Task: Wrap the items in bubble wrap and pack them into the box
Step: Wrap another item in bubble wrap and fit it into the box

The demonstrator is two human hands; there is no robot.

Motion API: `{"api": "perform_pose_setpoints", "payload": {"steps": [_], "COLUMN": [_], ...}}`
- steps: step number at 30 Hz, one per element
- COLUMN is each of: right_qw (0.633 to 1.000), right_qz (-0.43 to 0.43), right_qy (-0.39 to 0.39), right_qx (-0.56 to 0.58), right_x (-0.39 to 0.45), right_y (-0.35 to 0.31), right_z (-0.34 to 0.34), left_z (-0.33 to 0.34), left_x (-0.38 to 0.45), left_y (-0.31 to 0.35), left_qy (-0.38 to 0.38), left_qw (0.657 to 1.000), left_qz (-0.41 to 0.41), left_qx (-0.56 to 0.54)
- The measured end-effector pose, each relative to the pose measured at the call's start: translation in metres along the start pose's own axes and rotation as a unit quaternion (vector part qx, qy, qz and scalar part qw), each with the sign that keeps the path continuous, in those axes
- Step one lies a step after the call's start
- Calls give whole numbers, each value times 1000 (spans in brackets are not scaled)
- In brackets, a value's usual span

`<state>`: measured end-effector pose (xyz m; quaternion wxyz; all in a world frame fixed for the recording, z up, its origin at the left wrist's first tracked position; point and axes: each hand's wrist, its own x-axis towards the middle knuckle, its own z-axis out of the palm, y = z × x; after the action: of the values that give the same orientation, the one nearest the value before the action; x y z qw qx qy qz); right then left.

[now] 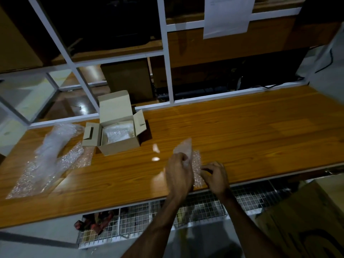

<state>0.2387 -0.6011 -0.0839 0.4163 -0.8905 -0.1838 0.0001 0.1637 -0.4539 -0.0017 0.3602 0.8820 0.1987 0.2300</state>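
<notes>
Near the front edge of the wooden table lies a sheet of bubble wrap, one corner lifted. My left hand grips its raised part and my right hand pinches its right edge. Whatever is inside the wrap is hidden by my hands. An open cardboard box stands to the upper left, flaps up, with a bubble-wrapped bundle inside it.
Loose bubble wrap sheets are spread over the table's left end. White shelf frames rise behind the table. A wire basket hangs below the front edge, and a large carton stands at lower right.
</notes>
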Motion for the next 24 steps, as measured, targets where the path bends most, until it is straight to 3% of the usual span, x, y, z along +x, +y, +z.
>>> {"api": "perform_pose_setpoints", "payload": {"steps": [3,6,16,19,22,24], "right_qw": [1000,1000,994,999,992,982], "right_qz": [-9,-20,87,35,-53,-73], "right_qy": [4,8,-1,-18,-49,-81], "right_qx": [3,21,60,-10,-108,-157], "right_x": [2,3,6,7,7,8], "right_y": [3,2,-15,-26,-41,-46], "right_z": [-1,-7,-19,-16,-2,11], "left_z": [16,18,14,14,16,20], "left_x": [-2,-9,-13,-9,-10,-10], "left_y": [-1,-10,-38,-40,-44,-52], "left_qy": [-105,-159,-221,-220,-230,-243], "left_qw": [980,961,952,952,962,962], "left_qz": [111,139,174,187,138,107], "left_qx": [129,177,116,102,44,65]}}
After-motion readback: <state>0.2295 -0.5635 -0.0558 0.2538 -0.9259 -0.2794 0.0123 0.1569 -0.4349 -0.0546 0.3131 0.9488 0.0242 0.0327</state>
